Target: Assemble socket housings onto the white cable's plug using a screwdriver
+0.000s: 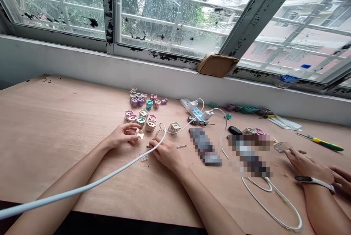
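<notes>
From the bottom left corner, a thick white cable [74,191] swoops up across the view, so it covers bits of the fingers further along. Next is the person's bare left hand [123,136], thumb and fingers pinched on a small whitish plastic piece [139,134]. Seems they've got it by the edges so most of it stays uncovered. Just behind, a bunch of little hexagonal containers in pink, purple, teal and cream [141,120] stands on the pale plywood surface [55,125], likely grouped there to be handy without crowding the hands.

Moving right, a clear plastic block [144,157] lies just beside the right hand [166,152]. That one's loosely curled and low, with a thin metal rod [181,146] poking out past it. Can't tell if it's gripping the rod or just lying over it.

Past that, a white power strip [185,104] sits back near the wall, probably to keep the plugs out of the way. Far right, another person's hand [303,163], wearing a wristband [315,181], is up against a clear box-like piece [281,147], near a yellow-and-green-handled tool [329,144].
</notes>
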`<act>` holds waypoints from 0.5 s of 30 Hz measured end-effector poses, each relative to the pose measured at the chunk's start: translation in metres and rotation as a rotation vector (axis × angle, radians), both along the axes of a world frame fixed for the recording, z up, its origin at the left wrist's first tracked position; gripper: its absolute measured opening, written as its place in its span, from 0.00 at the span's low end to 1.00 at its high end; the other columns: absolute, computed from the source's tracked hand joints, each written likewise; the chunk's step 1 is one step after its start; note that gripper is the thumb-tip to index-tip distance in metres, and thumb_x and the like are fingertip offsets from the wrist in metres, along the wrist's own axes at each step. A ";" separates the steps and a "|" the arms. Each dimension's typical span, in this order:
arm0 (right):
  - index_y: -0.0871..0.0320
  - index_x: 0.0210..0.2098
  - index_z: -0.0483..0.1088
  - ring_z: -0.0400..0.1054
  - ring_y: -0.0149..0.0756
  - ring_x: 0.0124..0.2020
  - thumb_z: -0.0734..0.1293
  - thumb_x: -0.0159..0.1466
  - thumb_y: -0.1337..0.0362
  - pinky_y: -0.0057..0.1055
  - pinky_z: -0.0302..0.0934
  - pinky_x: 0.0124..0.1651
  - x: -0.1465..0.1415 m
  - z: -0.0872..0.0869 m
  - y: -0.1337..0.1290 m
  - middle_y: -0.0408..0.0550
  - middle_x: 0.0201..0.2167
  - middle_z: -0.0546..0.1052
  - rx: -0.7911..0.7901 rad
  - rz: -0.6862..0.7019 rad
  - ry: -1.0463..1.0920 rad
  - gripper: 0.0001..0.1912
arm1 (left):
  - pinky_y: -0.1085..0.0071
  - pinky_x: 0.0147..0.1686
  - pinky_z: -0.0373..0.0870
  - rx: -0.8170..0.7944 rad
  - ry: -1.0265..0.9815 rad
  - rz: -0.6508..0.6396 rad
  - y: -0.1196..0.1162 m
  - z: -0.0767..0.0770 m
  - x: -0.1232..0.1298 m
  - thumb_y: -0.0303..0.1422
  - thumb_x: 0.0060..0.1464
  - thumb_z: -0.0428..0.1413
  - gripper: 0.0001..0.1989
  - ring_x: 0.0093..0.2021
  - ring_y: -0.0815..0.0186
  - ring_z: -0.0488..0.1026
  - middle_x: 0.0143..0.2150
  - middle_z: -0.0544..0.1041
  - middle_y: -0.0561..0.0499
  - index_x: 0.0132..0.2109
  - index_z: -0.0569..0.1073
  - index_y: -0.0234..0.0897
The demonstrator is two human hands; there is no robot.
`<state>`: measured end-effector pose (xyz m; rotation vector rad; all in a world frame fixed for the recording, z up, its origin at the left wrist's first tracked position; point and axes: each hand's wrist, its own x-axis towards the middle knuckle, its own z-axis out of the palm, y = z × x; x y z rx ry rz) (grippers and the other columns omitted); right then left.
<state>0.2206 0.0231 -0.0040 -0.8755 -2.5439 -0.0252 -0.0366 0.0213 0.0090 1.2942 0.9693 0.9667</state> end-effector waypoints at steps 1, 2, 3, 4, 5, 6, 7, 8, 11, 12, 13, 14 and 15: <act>0.58 0.39 0.73 0.73 0.38 0.38 0.63 0.70 0.70 0.29 0.63 0.38 0.001 0.003 -0.001 0.52 0.38 0.79 -0.010 0.003 0.016 0.07 | 0.66 0.37 0.79 0.004 -0.006 0.004 -0.001 0.001 0.000 0.39 0.47 0.71 0.30 0.43 0.58 0.79 0.48 0.80 0.42 0.55 0.74 0.35; 0.58 0.41 0.74 0.73 0.38 0.38 0.63 0.70 0.71 0.30 0.63 0.40 0.003 0.007 -0.001 0.52 0.39 0.79 -0.022 0.002 0.034 0.07 | 0.66 0.37 0.79 0.007 -0.009 0.009 -0.001 0.002 0.000 0.39 0.47 0.71 0.30 0.43 0.58 0.79 0.48 0.80 0.42 0.55 0.74 0.35; 0.58 0.42 0.74 0.73 0.38 0.39 0.62 0.69 0.72 0.30 0.64 0.41 0.008 0.011 -0.002 0.52 0.40 0.79 -0.036 -0.004 0.048 0.09 | 0.66 0.38 0.79 0.008 -0.010 0.015 -0.001 0.003 0.001 0.39 0.46 0.71 0.30 0.43 0.58 0.79 0.47 0.80 0.42 0.55 0.74 0.34; 0.57 0.43 0.74 0.73 0.38 0.39 0.62 0.69 0.73 0.31 0.64 0.41 0.014 0.016 -0.003 0.52 0.41 0.79 -0.051 -0.017 0.055 0.10 | 0.66 0.37 0.79 0.009 -0.011 0.021 -0.001 0.004 0.001 0.39 0.46 0.71 0.30 0.43 0.59 0.79 0.47 0.80 0.42 0.54 0.75 0.34; 0.57 0.44 0.75 0.73 0.38 0.40 0.62 0.68 0.74 0.31 0.65 0.42 0.021 0.021 -0.005 0.52 0.42 0.79 -0.066 -0.031 0.049 0.12 | 0.67 0.37 0.79 0.009 -0.014 0.026 -0.001 0.004 0.001 0.39 0.46 0.71 0.29 0.42 0.59 0.79 0.47 0.79 0.42 0.54 0.75 0.34; 0.56 0.45 0.75 0.73 0.39 0.41 0.62 0.66 0.75 0.32 0.65 0.42 0.029 0.025 -0.006 0.51 0.42 0.79 -0.082 -0.044 0.022 0.13 | 0.67 0.36 0.79 0.011 -0.018 0.030 -0.001 0.004 0.001 0.39 0.45 0.72 0.29 0.41 0.60 0.78 0.47 0.79 0.43 0.53 0.75 0.34; 0.56 0.46 0.75 0.73 0.40 0.42 0.63 0.65 0.76 0.33 0.65 0.43 0.036 0.027 -0.007 0.52 0.43 0.79 -0.093 -0.058 -0.019 0.15 | 0.68 0.35 0.78 0.015 -0.020 0.031 0.000 0.004 0.001 0.39 0.44 0.72 0.30 0.41 0.61 0.78 0.47 0.79 0.43 0.53 0.75 0.34; 0.57 0.47 0.74 0.73 0.41 0.42 0.63 0.65 0.76 0.34 0.65 0.43 0.042 0.029 -0.008 0.52 0.43 0.79 -0.096 -0.074 -0.065 0.15 | 0.69 0.33 0.78 0.023 -0.018 0.030 0.001 0.003 0.001 0.39 0.44 0.72 0.30 0.40 0.61 0.78 0.47 0.78 0.43 0.52 0.75 0.34; 0.57 0.45 0.75 0.72 0.43 0.42 0.62 0.67 0.75 0.36 0.66 0.43 0.054 0.026 -0.010 0.54 0.41 0.79 -0.087 -0.105 -0.170 0.13 | 0.71 0.31 0.77 0.057 0.006 0.027 0.002 -0.001 0.001 0.39 0.45 0.71 0.29 0.38 0.63 0.76 0.48 0.77 0.44 0.53 0.74 0.34; 0.57 0.43 0.75 0.72 0.43 0.41 0.62 0.68 0.75 0.36 0.66 0.43 0.055 0.025 -0.010 0.53 0.40 0.79 -0.084 -0.101 -0.177 0.12 | 0.71 0.31 0.77 0.068 0.016 0.025 0.002 -0.002 0.001 0.39 0.46 0.71 0.29 0.38 0.64 0.76 0.48 0.77 0.44 0.53 0.74 0.35; 0.57 0.41 0.75 0.72 0.43 0.40 0.62 0.68 0.74 0.36 0.66 0.43 0.056 0.024 -0.011 0.53 0.39 0.79 -0.084 -0.091 -0.162 0.11 | 0.71 0.31 0.77 0.079 0.026 0.025 0.002 -0.004 0.002 0.39 0.46 0.70 0.28 0.37 0.65 0.76 0.48 0.77 0.44 0.53 0.74 0.35; 0.57 0.41 0.74 0.72 0.42 0.40 0.62 0.69 0.73 0.36 0.66 0.42 0.055 0.024 -0.012 0.52 0.38 0.79 -0.087 -0.079 -0.121 0.10 | 0.71 0.32 0.77 0.091 0.038 0.026 0.002 -0.005 0.002 0.39 0.47 0.70 0.27 0.37 0.65 0.75 0.47 0.77 0.45 0.52 0.74 0.35; 0.57 0.41 0.73 0.72 0.41 0.39 0.62 0.69 0.72 0.35 0.66 0.41 0.054 0.025 -0.013 0.52 0.38 0.78 -0.095 -0.068 -0.056 0.09 | 0.71 0.32 0.76 0.104 0.051 0.027 0.002 -0.006 0.002 0.39 0.47 0.70 0.26 0.36 0.65 0.75 0.46 0.77 0.46 0.52 0.74 0.35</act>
